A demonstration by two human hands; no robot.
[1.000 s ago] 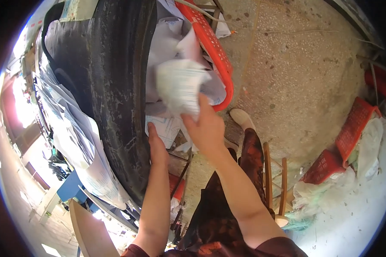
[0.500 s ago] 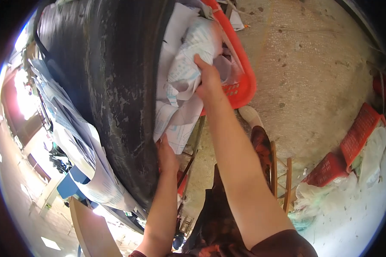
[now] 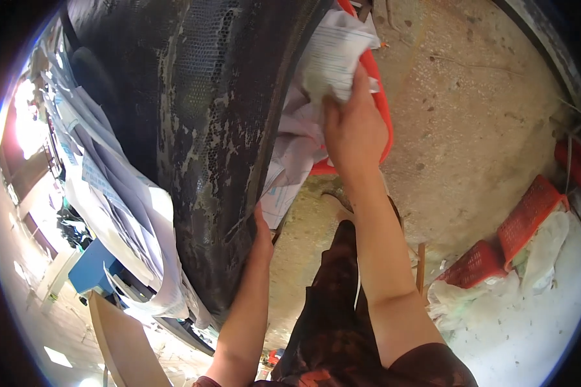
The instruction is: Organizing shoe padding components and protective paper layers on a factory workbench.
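Note:
My right hand (image 3: 358, 132) is closed round a crumpled sheet of printed white paper (image 3: 342, 51), slightly blurred, above a red plastic basket (image 3: 386, 122). More crumpled paper (image 3: 297, 138) lies below it, beside a large black curved panel (image 3: 206, 129) with a worn, peeling surface. My left hand (image 3: 261, 235) is at the panel's right edge, close to the lower corner of that paper. The panel's edge hides most of its fingers, so I cannot see whether they grip the paper or the panel.
Layered paper sheets (image 3: 122, 193) hang along the panel's left side. A tan board (image 3: 119, 342) and a blue box (image 3: 95, 264) are at lower left. Red baskets (image 3: 532, 213) and clear plastic bags (image 3: 490, 303) lie at right on the speckled floor (image 3: 471, 129).
My right hand has moved right with the crumpled paper, away from the panel. The black panel now covers more of the view, and my left hand's fingers are more hidden behind its edge.

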